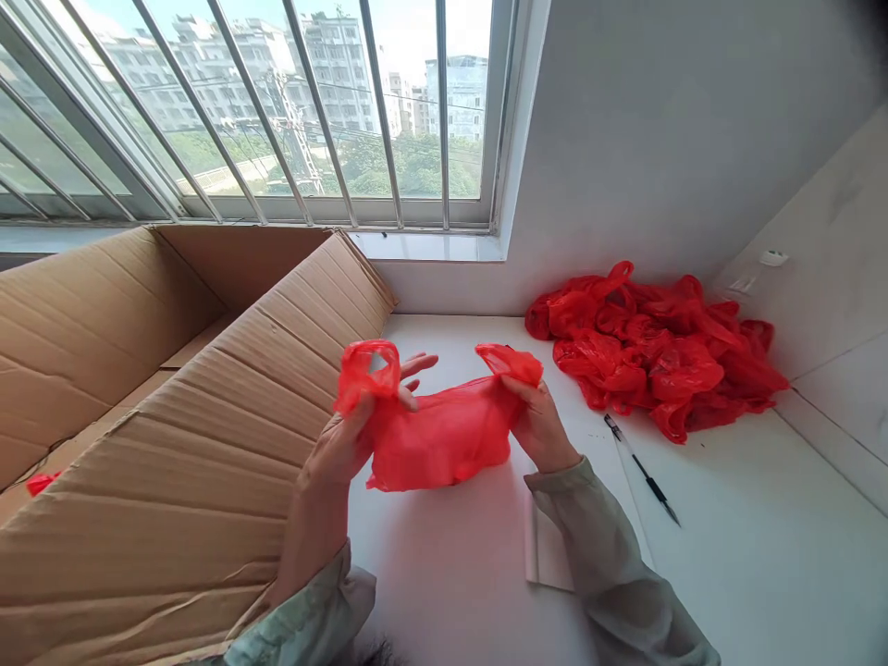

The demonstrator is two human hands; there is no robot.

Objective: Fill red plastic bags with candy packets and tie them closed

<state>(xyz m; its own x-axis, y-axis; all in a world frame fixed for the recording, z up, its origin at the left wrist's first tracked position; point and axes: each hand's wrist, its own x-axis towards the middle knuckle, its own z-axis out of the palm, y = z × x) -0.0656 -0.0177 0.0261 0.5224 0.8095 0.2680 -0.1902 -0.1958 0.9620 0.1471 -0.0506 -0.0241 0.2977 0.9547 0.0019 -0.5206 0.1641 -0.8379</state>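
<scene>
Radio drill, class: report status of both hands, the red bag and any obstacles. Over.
Left hand and right hand gripping red bag, one at each end. Bag spread between, over table. Cardboard box close on left; pen off right.

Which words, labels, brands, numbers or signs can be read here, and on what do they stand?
None can be read.
Held red bag: no print visible.
Heap of red bags: none visible.
Cardboard box: none visible.
Pen: any marking is too small to read.
</scene>
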